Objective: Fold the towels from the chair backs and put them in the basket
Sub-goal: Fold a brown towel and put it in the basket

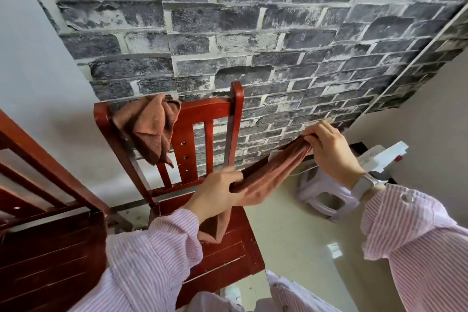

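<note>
A brown towel (268, 170) is stretched in the air between my hands, to the right of a red wooden chair (222, 243). My left hand (217, 192) grips its lower end above the chair seat, and a loose corner hangs down below that hand. My right hand (329, 149) pinches the upper end, higher and farther right. A second brown towel (152, 129) hangs bunched over the left part of the chair's back rail. No basket is in view.
A second red wooden chair (45, 235) stands close at the left. A brick-patterned wall (253, 33) is right behind the chairs. A white plastic stool (324, 197) with a white object (385, 157) above it sits on the pale floor at the right.
</note>
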{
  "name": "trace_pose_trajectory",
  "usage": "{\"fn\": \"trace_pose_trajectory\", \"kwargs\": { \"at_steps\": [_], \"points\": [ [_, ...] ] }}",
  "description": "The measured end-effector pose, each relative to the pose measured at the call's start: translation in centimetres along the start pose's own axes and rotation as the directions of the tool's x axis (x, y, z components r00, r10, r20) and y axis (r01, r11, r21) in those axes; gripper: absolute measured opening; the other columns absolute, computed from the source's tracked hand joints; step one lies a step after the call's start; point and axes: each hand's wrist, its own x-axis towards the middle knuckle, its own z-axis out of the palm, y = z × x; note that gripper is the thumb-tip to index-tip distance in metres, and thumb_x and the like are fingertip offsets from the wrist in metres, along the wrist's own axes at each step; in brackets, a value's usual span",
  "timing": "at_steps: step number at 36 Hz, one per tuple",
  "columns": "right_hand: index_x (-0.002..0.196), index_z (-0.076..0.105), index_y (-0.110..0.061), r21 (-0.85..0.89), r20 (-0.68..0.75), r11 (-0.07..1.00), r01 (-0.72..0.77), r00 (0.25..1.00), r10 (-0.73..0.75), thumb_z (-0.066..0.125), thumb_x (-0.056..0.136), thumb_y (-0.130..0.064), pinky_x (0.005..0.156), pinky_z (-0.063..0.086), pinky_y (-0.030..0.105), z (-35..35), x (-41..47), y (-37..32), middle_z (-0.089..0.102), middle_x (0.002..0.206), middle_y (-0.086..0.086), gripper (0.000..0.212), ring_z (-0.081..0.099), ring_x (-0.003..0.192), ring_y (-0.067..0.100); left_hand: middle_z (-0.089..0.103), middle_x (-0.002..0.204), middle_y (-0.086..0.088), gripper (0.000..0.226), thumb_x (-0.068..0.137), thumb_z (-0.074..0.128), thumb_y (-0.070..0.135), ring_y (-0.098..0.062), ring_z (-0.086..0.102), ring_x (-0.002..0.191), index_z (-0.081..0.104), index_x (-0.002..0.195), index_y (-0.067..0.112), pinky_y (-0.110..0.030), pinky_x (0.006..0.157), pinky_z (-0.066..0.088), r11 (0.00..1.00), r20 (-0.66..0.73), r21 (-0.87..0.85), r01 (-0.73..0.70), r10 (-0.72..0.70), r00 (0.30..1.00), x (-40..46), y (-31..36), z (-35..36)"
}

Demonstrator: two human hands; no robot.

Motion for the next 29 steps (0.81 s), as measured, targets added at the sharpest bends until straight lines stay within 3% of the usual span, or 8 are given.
{"fn": "trace_pose_trajectory", "kwargs": {
  "at_steps": [3, 6, 9, 13, 16, 18, 23, 29],
  "points": [
    [0.088, 0.061, 0.003, 0.027, -0.021, 0.998, -0.055, 0.998, 0.056, 0.052, 0.085, 0.004, 0.076, 0.049, 0.045, 0.7, 0.1, 0.7, 0.060, 0.085, 0.017, 0.010, 0.058, 0.079, 0.034, 0.043, 0.069, 0.009, 0.027, 0.077, 0.068, 0.039, -0.006, 0.041, 0.062, 0.059, 0.068, 0.015, -0.025, 0.059, 0.035, 0.997, 0.086, -0.061, 0.053, -0.047, 0.995, 0.1, 0.5, -0.4],
    [0.090, 0.061, 0.004, 0.044, -0.035, 0.992, -0.117, 0.992, 0.119, 0.051, 0.086, 0.004, 0.079, 0.047, 0.042, 1.4, 0.0, 1.3, 0.061, 0.090, 0.019, 0.011, 0.058, 0.084, 0.035, 0.048, 0.070, 0.010, 0.020, 0.077, 0.071, 0.035, -0.007, 0.045, 0.065, 0.060, 0.068, 0.020, -0.026, 0.063, 0.036, 0.984, 0.175, -0.132, 0.124, -0.100, 0.980, 0.0, 1.1, -0.4],
    [0.089, 0.061, 0.004, 0.069, -0.034, 0.990, -0.125, 0.991, 0.128, 0.052, 0.085, 0.005, 0.077, 0.047, 0.041, 2.1, -0.2, 1.6, 0.060, 0.090, 0.018, 0.010, 0.058, 0.083, 0.035, 0.059, 0.081, 0.002, 0.030, 0.082, 0.063, 0.041, -0.012, 0.054, 0.078, 0.066, 0.081, 0.010, -0.025, 0.072, 0.040, 0.949, 0.300, -0.201, 0.242, -0.175, 0.938, -0.3, 1.0, -0.3],
    [0.087, 0.060, 0.003, 0.102, -0.042, 0.987, -0.122, 0.991, 0.127, 0.052, 0.085, 0.005, 0.075, 0.047, 0.039, 2.6, -0.5, 1.9, 0.060, 0.087, 0.016, 0.009, 0.057, 0.080, 0.032, 0.053, 0.080, -0.003, 0.054, 0.090, 0.046, 0.048, -0.011, 0.050, 0.079, 0.062, 0.088, -0.004, -0.028, 0.076, 0.035, 0.857, 0.352, -0.356, 0.372, -0.245, 0.903, -0.7, 0.7, -0.5],
    [0.087, 0.061, 0.003, 0.099, -0.039, 0.987, -0.129, 0.990, 0.133, 0.052, 0.086, 0.004, 0.075, 0.047, 0.038, 2.8, -0.6, 2.2, 0.060, 0.086, 0.016, 0.009, 0.058, 0.080, 0.033, 0.057, 0.077, 0.010, 0.025, 0.092, 0.052, 0.031, 0.003, 0.051, 0.072, 0.065, 0.076, 0.017, -0.014, 0.073, 0.036, 0.908, 0.355, -0.261, 0.329, -0.226, 0.907, -0.5, 0.7, -0.6],
    [0.088, 0.062, 0.003, 0.089, -0.029, 0.989, -0.118, 0.992, 0.121, 0.052, 0.086, 0.003, 0.075, 0.046, 0.037, 2.8, -0.7, 2.3, 0.060, 0.087, 0.017, 0.009, 0.058, 0.080, 0.034, 0.053, 0.077, 0.017, 0.019, 0.089, 0.056, 0.032, 0.004, 0.051, 0.073, 0.062, 0.073, 0.025, -0.012, 0.070, 0.035, 0.955, 0.341, -0.122, 0.269, -0.215, 0.915, -0.2, 0.8, -0.7],
    [0.090, 0.061, 0.001, 0.084, -0.035, 0.990, -0.110, 0.993, 0.113, 0.046, 0.087, -0.005, 0.076, 0.050, 0.043, 2.8, -0.8, 2.8, 0.059, 0.088, 0.016, 0.016, 0.058, 0.082, 0.034, 0.054, 0.086, 0.003, 0.021, 0.087, 0.054, 0.039, -0.013, 0.052, 0.078, 0.061, 0.082, 0.020, -0.034, 0.072, 0.045, 0.973, 0.340, 0.180, 0.142, -0.197, 0.920, 0.1, -0.1, -1.0],
    [0.090, 0.061, 0.000, 0.097, -0.073, 0.989, -0.112, 0.990, 0.119, 0.046, 0.088, -0.005, 0.077, 0.050, 0.046, 1.9, -0.5, 3.5, 0.060, 0.089, 0.015, 0.016, 0.058, 0.083, 0.034, 0.052, 0.075, 0.005, 0.027, 0.086, 0.056, 0.034, -0.008, 0.050, 0.066, 0.062, 0.073, 0.011, -0.016, 0.059, 0.036, 0.981, 0.169, 0.174, 0.085, -0.115, 0.979, -0.9, -1.4, -1.5]
  ]
}}
